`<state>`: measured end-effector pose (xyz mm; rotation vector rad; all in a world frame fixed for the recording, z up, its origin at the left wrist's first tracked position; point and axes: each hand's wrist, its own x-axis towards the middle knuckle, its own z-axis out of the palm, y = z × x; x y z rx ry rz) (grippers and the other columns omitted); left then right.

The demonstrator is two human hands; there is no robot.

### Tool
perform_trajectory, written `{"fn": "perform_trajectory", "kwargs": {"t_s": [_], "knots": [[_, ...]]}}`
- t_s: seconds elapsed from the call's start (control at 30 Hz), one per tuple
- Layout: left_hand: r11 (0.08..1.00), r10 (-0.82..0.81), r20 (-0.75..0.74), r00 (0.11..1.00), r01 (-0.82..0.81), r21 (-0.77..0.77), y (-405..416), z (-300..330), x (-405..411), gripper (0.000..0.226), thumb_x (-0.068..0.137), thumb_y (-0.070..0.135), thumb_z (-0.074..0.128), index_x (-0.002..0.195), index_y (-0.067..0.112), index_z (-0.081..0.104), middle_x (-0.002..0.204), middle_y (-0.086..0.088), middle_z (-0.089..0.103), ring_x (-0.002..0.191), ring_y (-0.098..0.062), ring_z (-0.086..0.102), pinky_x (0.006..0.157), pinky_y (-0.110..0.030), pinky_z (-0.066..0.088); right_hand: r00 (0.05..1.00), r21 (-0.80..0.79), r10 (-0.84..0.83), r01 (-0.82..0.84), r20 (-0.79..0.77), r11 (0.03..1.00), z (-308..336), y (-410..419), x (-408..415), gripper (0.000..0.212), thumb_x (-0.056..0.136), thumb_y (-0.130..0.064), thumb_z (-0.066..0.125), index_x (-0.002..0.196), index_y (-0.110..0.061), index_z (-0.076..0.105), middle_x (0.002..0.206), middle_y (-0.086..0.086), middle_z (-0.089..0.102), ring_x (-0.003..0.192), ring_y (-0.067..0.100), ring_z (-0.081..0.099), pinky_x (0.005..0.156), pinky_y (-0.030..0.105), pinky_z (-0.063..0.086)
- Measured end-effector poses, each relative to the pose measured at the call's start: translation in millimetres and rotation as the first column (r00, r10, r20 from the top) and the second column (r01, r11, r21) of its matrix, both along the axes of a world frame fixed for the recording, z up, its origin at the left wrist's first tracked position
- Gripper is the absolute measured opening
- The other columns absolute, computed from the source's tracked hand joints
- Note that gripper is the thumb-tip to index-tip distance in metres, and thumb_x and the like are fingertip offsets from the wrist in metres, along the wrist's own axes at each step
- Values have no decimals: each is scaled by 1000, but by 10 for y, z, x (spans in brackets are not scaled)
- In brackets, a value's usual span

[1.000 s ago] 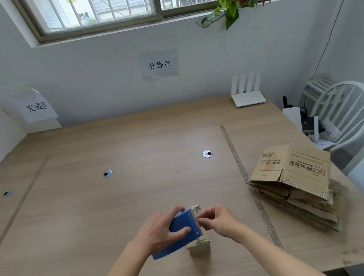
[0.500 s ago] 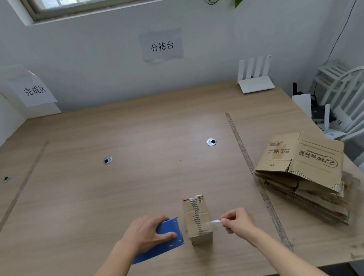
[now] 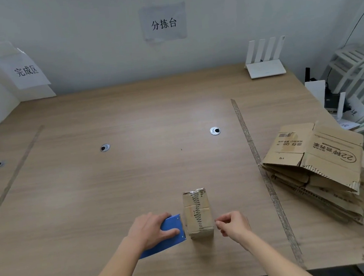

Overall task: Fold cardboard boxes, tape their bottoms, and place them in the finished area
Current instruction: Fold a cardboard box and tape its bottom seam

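Tape dispenser (image 3: 171, 234) sat gripped in your left hand (image 3: 151, 228) beside the small box (image 3: 197, 214); your right hand (image 3: 233, 223) had fingertips pinched together, contents unclear.

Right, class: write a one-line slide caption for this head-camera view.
Left hand grips a blue tape dispenser beside a small folded box; right hand pinches beside it.

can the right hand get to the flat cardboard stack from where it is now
Probably yes. The right hand sits just right of the small box, and only bare table lies between it and the flat cardboard stack.
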<state>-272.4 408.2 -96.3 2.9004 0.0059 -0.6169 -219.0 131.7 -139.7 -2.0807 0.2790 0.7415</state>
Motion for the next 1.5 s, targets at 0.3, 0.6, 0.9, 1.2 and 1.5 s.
{"fn": "perform_trajectory", "kwargs": {"t_s": [0.3,0.6,0.9,1.2,1.5], "knots": [[1000,14,-33,999,-15,-24,-86,-117,89,63,77,81,40,121,39,58,103,10,72,86,-16,65,77,-36,53,996,-197,19,-3,84,980,-16,90,57,73,92,-29,70,155,-24,35,151,2,51,133,23,53,111,32,41],[994,69,-14,998,-70,-81,-121,-117,8,63,76,83,40,122,44,55,101,13,72,85,-15,64,76,-34,51,937,-259,318,-274,146,926,102,552,-204,126,74,-69,68,159,-25,-14,161,-4,29,142,20,40,104,36,44],[987,102,-17,995,-103,-125,24,-68,-161,63,75,85,42,126,49,51,105,19,69,90,-11,62,78,-32,50,926,-322,346,-286,147,902,197,607,-161,128,69,-60,67,160,-17,-12,163,3,22,135,26,48,101,37,47],[994,48,26,998,-51,100,-305,-241,-14,57,84,76,40,122,35,55,103,2,72,93,-25,66,70,-35,44,943,-341,294,-228,156,912,170,605,-199,132,64,-63,69,160,-17,-8,165,0,21,132,26,52,98,37,48],[975,196,79,977,-203,92,-132,-486,-100,59,91,70,44,140,38,42,114,5,70,103,-22,66,76,-34,48,924,-375,345,-264,165,888,105,560,-209,134,65,-68,66,159,-9,-9,169,4,0,147,23,34,105,37,46]]}}
